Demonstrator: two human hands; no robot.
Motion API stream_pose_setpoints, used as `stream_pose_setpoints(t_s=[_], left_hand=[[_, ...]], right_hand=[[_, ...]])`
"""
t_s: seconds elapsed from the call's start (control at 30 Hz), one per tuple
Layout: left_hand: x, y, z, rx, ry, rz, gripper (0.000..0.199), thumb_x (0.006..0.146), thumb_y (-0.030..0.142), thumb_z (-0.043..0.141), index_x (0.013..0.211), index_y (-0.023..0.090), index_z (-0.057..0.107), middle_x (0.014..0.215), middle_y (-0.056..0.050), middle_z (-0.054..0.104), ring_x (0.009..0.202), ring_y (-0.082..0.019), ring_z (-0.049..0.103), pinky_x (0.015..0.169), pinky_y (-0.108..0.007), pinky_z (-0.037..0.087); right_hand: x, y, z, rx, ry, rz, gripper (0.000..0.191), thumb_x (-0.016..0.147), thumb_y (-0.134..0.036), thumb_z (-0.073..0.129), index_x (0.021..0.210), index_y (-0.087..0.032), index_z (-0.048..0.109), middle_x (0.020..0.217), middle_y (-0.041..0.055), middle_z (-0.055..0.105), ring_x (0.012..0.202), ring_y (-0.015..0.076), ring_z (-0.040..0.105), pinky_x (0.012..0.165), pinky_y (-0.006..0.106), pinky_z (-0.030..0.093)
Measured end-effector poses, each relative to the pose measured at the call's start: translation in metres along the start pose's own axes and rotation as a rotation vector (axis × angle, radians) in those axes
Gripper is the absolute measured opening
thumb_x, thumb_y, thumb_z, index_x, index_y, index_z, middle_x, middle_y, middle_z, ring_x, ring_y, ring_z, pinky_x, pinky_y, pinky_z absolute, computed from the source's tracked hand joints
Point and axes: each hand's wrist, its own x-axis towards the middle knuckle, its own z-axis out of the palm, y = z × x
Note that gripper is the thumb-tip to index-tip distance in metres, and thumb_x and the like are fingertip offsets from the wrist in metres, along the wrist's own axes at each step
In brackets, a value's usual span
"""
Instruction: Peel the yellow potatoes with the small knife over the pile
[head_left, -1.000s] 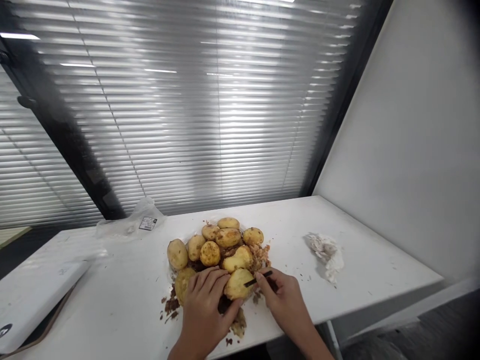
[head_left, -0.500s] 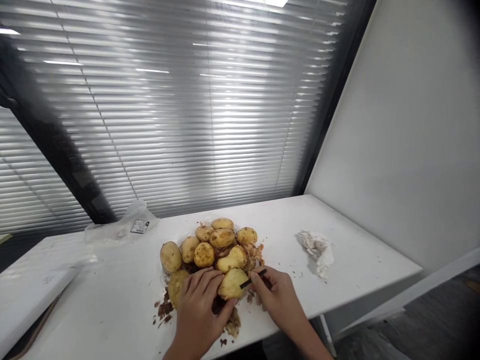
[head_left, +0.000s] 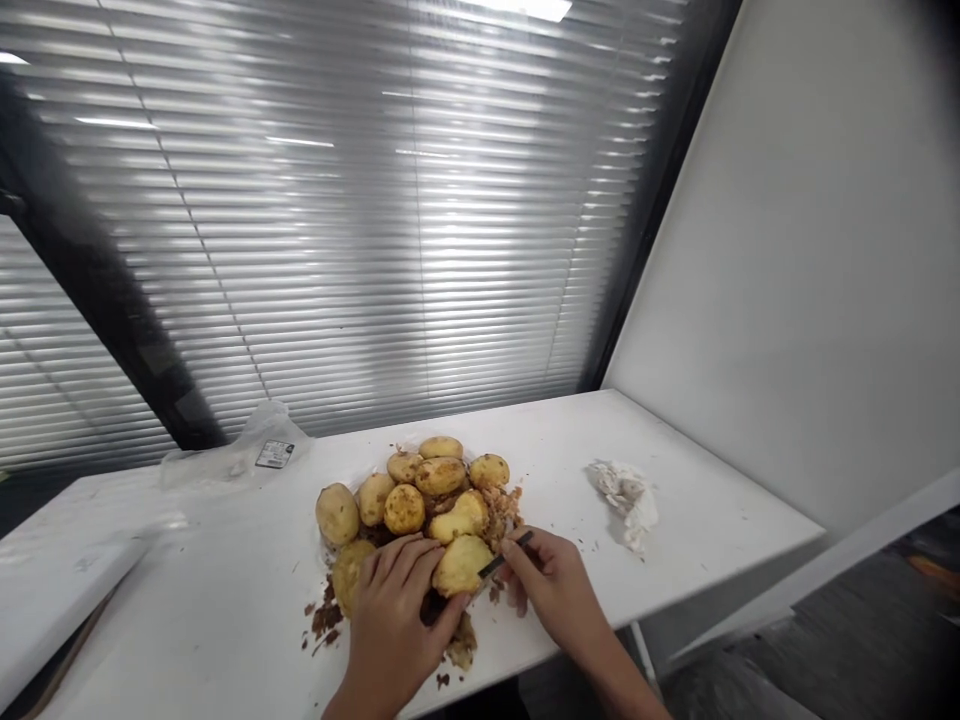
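Observation:
My left hand [head_left: 396,612] is curled around the left side of a pale yellow potato [head_left: 461,567], with the thumb low on its near side. In my right hand [head_left: 553,585] I pinch a slim, dark, flat-bladed tool [head_left: 493,567]; its tip meets the potato's right side. Whether it is a knife or a peeler I cannot tell. Just beyond lies a knobbly, cut potato [head_left: 459,517]. Another yellow potato [head_left: 350,575] touches the fingers of my left hand. Several more potatoes [head_left: 441,476] are heaped behind, some with brown patches.
Brown peel scraps [head_left: 327,615] litter the white table [head_left: 247,600], with more shreds [head_left: 504,508] right of the heap. Crumpled tissue [head_left: 630,500] lies to the right. A clear plastic bag [head_left: 217,465] with a label rests back left, and a white box-like object [head_left: 67,600] at left.
My right hand has shifted slightly and the dark tool is tilted a little differently against the potato. The whole view has moved slightly; my left hand keeps its hold.

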Motion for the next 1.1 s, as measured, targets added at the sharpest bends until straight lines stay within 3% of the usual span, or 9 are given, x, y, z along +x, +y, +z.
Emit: stream_pose_setpoints(t_s=[0.17,0.3,0.43,0.57,0.73,0.8,0.87,0.97,1.1], left_hand=[[0.001,0.000,-0.001,0.008,0.006,0.006,0.028,0.081,0.035,0.065,0.105,0.021,0.060,0.103,-0.005,0.069,0.098,-0.025,0.060,0.084,-0.039,0.041],[0.002,0.001,-0.003,0.002,0.013,-0.006,0.027,0.081,0.034,0.065,0.104,0.021,0.061,0.102,-0.005,0.069,0.097,-0.024,0.060,0.082,-0.038,0.042],[0.002,0.002,-0.003,-0.001,0.018,0.000,0.028,0.079,0.033,0.066,0.104,0.020,0.062,0.102,-0.005,0.069,0.097,-0.025,0.061,0.083,-0.039,0.043],[0.002,0.001,-0.002,0.007,0.022,-0.003,0.026,0.079,0.032,0.065,0.103,0.021,0.062,0.102,-0.005,0.069,0.097,-0.025,0.061,0.082,-0.038,0.043],[0.001,0.001,-0.001,-0.002,0.011,-0.008,0.029,0.079,0.031,0.067,0.105,0.020,0.060,0.103,-0.005,0.068,0.098,-0.025,0.059,0.084,-0.039,0.041],[0.001,0.001,-0.001,-0.012,0.008,-0.011,0.029,0.079,0.031,0.067,0.105,0.020,0.060,0.102,-0.005,0.068,0.099,-0.025,0.059,0.085,-0.040,0.041],[0.001,0.001,-0.001,-0.015,0.006,-0.013,0.029,0.079,0.030,0.068,0.105,0.020,0.060,0.103,-0.005,0.068,0.099,-0.025,0.059,0.084,-0.040,0.041],[0.000,0.002,-0.001,-0.035,0.011,-0.027,0.029,0.078,0.030,0.068,0.105,0.020,0.060,0.103,-0.005,0.068,0.099,-0.025,0.058,0.084,-0.040,0.041],[0.001,0.005,-0.001,-0.077,0.020,-0.064,0.030,0.076,0.029,0.070,0.104,0.021,0.061,0.102,-0.004,0.068,0.098,-0.025,0.058,0.086,-0.040,0.041]], right_hand=[[-0.001,0.002,0.004,-0.044,0.051,-0.033,0.047,0.084,-0.061,0.054,0.070,-0.017,0.056,0.056,0.0015,0.060,0.039,0.0124,0.054,0.037,0.022,0.042],[-0.002,-0.001,0.001,-0.057,0.021,-0.034,0.046,0.087,-0.059,0.051,0.071,-0.016,0.057,0.057,0.0019,0.061,0.039,0.0118,0.052,0.037,0.022,0.040],[0.002,-0.005,0.000,-0.177,0.115,-0.118,0.044,0.089,-0.054,0.051,0.068,-0.016,0.058,0.052,0.0003,0.057,0.041,0.0116,0.051,0.042,0.022,0.040],[0.012,-0.002,0.008,-0.004,0.035,-0.088,0.044,0.086,-0.058,0.053,0.077,-0.016,0.060,0.062,0.0015,0.062,0.038,0.0097,0.047,0.036,0.021,0.036],[0.020,0.005,0.015,-0.037,0.103,-0.067,0.045,0.085,-0.058,0.055,0.071,-0.015,0.060,0.054,-0.0003,0.058,0.035,0.0093,0.043,0.036,0.022,0.035],[0.021,0.006,0.015,-0.001,0.068,-0.046,0.044,0.085,-0.058,0.054,0.071,-0.016,0.060,0.054,-0.0003,0.059,0.034,0.0087,0.041,0.035,0.022,0.033],[0.021,0.005,0.015,0.005,0.040,-0.052,0.044,0.084,-0.057,0.055,0.071,-0.016,0.060,0.059,0.0015,0.062,0.036,0.0094,0.044,0.035,0.022,0.034],[0.023,0.000,0.015,-0.064,0.100,-0.098,0.043,0.084,-0.055,0.056,0.068,-0.015,0.062,0.059,0.0029,0.063,0.042,0.0114,0.049,0.041,0.023,0.040],[0.026,-0.006,0.013,-0.050,0.000,-0.047,0.044,0.084,-0.055,0.054,0.069,-0.015,0.063,0.049,-0.0011,0.056,0.034,0.0098,0.041,0.035,0.022,0.034]])
